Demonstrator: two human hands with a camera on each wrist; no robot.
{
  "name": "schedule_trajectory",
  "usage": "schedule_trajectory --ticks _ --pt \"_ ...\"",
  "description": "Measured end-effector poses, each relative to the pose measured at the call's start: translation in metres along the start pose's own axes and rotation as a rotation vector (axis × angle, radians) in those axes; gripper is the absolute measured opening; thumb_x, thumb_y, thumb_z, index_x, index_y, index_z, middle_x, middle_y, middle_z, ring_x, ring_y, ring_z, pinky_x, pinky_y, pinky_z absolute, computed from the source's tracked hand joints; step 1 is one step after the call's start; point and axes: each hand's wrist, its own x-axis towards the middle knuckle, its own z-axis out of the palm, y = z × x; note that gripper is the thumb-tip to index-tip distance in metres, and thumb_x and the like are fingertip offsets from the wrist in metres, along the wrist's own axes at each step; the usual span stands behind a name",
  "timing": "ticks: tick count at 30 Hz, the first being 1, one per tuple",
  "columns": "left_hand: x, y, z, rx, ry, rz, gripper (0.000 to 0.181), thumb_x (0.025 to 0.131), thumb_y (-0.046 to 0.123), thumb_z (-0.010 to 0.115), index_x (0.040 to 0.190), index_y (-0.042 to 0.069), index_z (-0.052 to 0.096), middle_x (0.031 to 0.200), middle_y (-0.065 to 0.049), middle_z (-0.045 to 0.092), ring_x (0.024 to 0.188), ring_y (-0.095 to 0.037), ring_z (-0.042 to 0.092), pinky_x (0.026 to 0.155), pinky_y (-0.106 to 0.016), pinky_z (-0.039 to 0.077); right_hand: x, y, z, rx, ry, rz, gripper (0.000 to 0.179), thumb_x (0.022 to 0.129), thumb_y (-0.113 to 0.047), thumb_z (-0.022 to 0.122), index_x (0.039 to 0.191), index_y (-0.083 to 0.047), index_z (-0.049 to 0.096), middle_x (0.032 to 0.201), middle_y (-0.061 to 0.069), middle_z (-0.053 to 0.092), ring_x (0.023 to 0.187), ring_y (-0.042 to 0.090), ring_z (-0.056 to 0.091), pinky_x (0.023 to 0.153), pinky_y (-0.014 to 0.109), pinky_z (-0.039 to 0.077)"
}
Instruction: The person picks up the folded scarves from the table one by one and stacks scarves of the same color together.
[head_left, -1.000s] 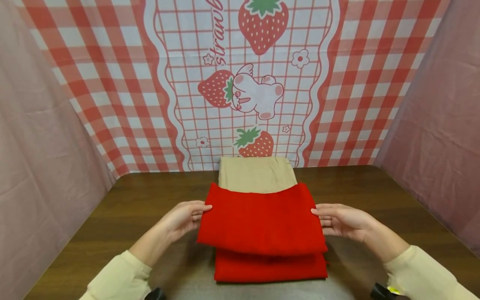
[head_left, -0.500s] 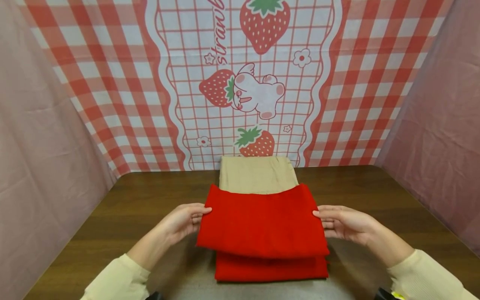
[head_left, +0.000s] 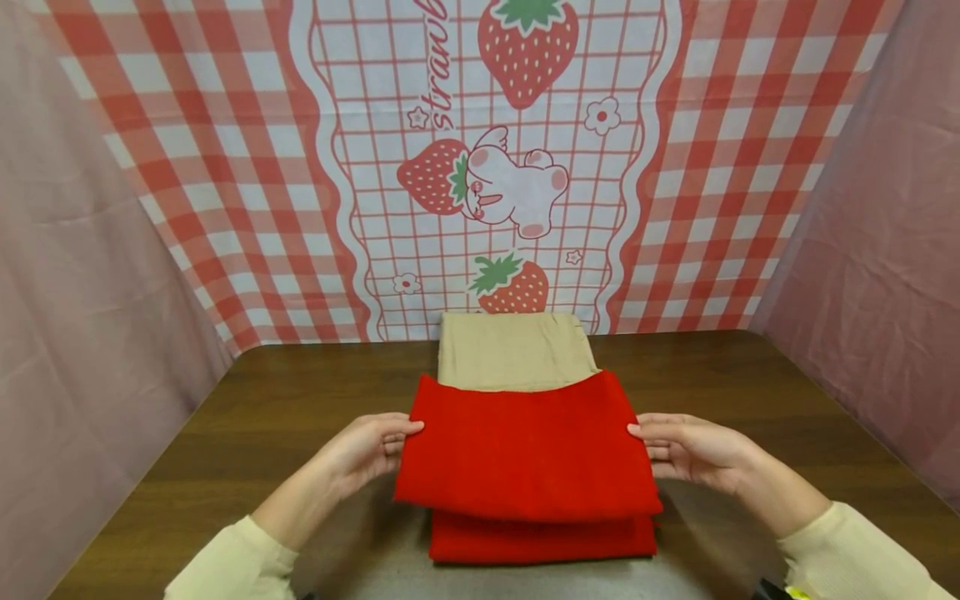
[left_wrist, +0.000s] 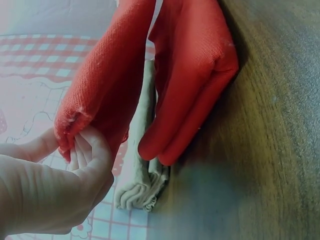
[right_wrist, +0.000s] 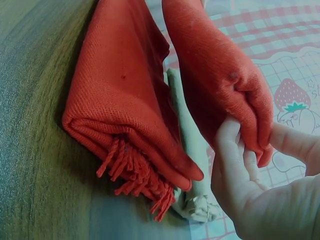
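A folded red scarf (head_left: 528,450) hangs raised in front of the body, its upper edge sagging in the middle. At its left side my left hand (head_left: 369,454) pinches the edge between thumb and fingers. Opposite, my right hand (head_left: 701,450) pinches the right edge the same way. Below it lies a second folded red layer (head_left: 543,540) on the table, with red fringe (right_wrist: 137,172) at one end in the right wrist view. Whether both layers are one scarf I cannot tell. The left wrist view shows a gap between the held layer (left_wrist: 107,65) and the lower one (left_wrist: 192,65).
Behind the red cloth lies a folded beige cloth (head_left: 513,350), partly covered from view. All of it rests on a brown wooden table (head_left: 300,375). A strawberry-print checked cloth (head_left: 247,167) hangs at the back, with pink curtains (head_left: 877,225) at the sides.
Both hands and the held red scarf have come slightly lower in the head view. The grip stays the same, and the lower red layer and beige cloth stay in place.
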Motion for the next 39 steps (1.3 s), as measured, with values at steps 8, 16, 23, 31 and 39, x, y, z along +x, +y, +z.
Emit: schedule_trajectory --ticks 8,16,23,31,39 --pt "-0.004 -0.001 0.004 0.006 0.014 -0.011 0.013 0.096 0.017 0.052 0.100 0.008 0.060 0.087 0.007 0.065 0.082 -0.009 0.060 0.077 -0.024 0.053 -0.002 0.000 -0.004 -0.015 0.000 -0.008 0.016 0.102 -0.020 0.045 0.112 -0.016 0.056 0.107 -0.007 0.068 0.099 0.009 0.067 0.090 0.028 0.055" --pt "-0.006 -0.002 0.008 -0.010 0.006 0.015 0.011 0.096 0.017 0.054 0.097 0.010 0.062 0.088 0.007 0.066 0.082 -0.009 0.061 0.078 -0.024 0.053 -0.004 0.002 -0.009 -0.002 -0.018 -0.009 0.018 0.102 -0.020 0.044 0.111 -0.018 0.059 0.108 -0.006 0.069 0.099 0.009 0.067 0.091 0.028 0.055" --pt "-0.009 -0.001 0.010 -0.009 0.009 0.006 0.010 0.096 0.016 0.053 0.098 0.009 0.059 0.089 0.007 0.066 0.083 -0.010 0.061 0.079 -0.023 0.053 -0.005 0.002 -0.010 0.000 -0.017 -0.011 0.015 0.102 -0.020 0.044 0.112 -0.017 0.056 0.107 -0.006 0.069 0.099 0.009 0.067 0.090 0.028 0.056" --pt "-0.012 -0.005 0.009 -0.005 0.003 -0.007 0.012 0.095 0.017 0.054 0.101 0.008 0.059 0.090 0.007 0.065 0.084 -0.010 0.061 0.080 -0.024 0.053 -0.004 0.006 -0.012 -0.011 -0.016 0.005 0.015 0.102 -0.021 0.044 0.113 -0.016 0.054 0.107 -0.007 0.069 0.099 0.010 0.067 0.090 0.029 0.056" --pt "-0.013 -0.016 0.008 -0.018 -0.017 -0.014 0.006 0.095 0.014 0.054 0.094 0.011 0.059 0.088 0.008 0.065 0.082 -0.008 0.061 0.080 -0.024 0.052 -0.002 0.017 -0.013 -0.015 -0.032 0.011 0.016 0.102 -0.019 0.044 0.115 -0.014 0.052 0.107 -0.007 0.069 0.100 0.009 0.067 0.090 0.029 0.056"
